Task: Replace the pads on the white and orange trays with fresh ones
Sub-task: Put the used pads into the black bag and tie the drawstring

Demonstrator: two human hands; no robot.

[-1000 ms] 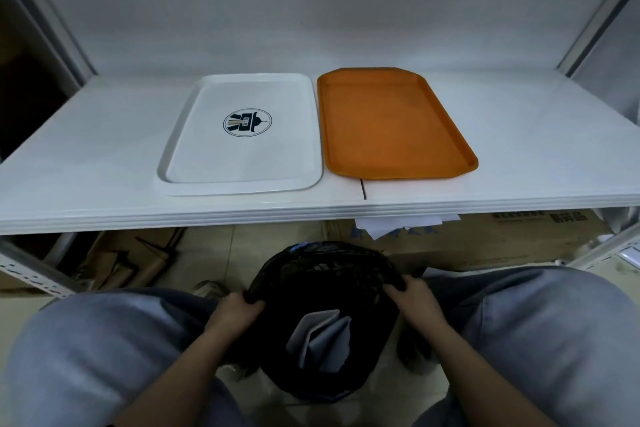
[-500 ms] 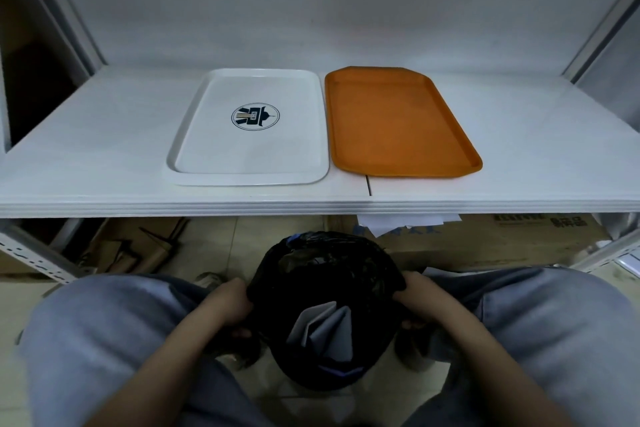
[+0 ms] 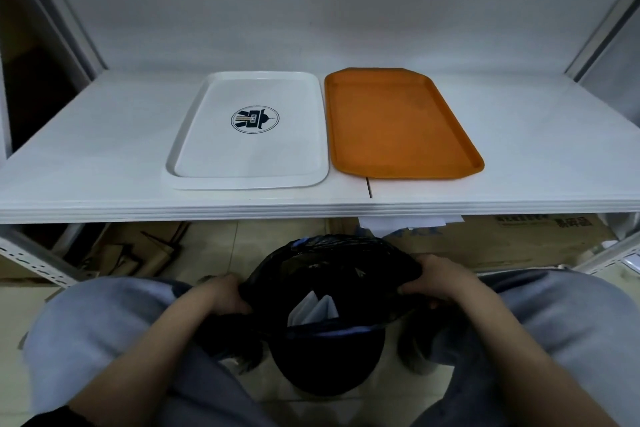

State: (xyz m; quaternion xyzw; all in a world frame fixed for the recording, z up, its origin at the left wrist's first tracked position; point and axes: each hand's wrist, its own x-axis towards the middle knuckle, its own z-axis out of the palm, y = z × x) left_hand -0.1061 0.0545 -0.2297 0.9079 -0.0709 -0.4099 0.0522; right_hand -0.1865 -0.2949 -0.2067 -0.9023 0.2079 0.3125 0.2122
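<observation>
- Head view: two trays are laid side by side on one white shelf (image 3: 104,149), with their long edges nearly touching.
- One white tray (image 3: 194,136) is placed on the shelf left of the orange one; a single round dark emblem (image 3: 255,119) is printed near its middle. No pad is seen on it.
- One orange tray (image 3: 398,122) is set just to the right of the white tray, its surface bare as well.
- Below the shelf's front edge, one bin lined with a black bag (image 3: 329,264) is held between two knees clad in light grey trousers (image 3: 86,329).
- Inside the bag, folded white pads (image 3: 313,310) are seen; the folds overlap, so their count cannot be told.
- Two hands are shown, one at each side of the bag's mouth.
- The left hand (image 3: 221,295) is closed on the bag's left rim, its fingers curled round the plastic and partly hidden by it.
- The right hand (image 3: 440,279) is closed on the bag's right rim, fingers curled together over the edge and the thumb tucked under the plastic.
- Under the shelf, right of the bin, one brown cardboard box (image 3: 502,243) is seen, with white paper sheets (image 3: 398,220) sticking out above it.
- Under the shelf, left of the bin, flattened cardboard pieces (image 3: 138,250) are lying on the tiled floor.
</observation>
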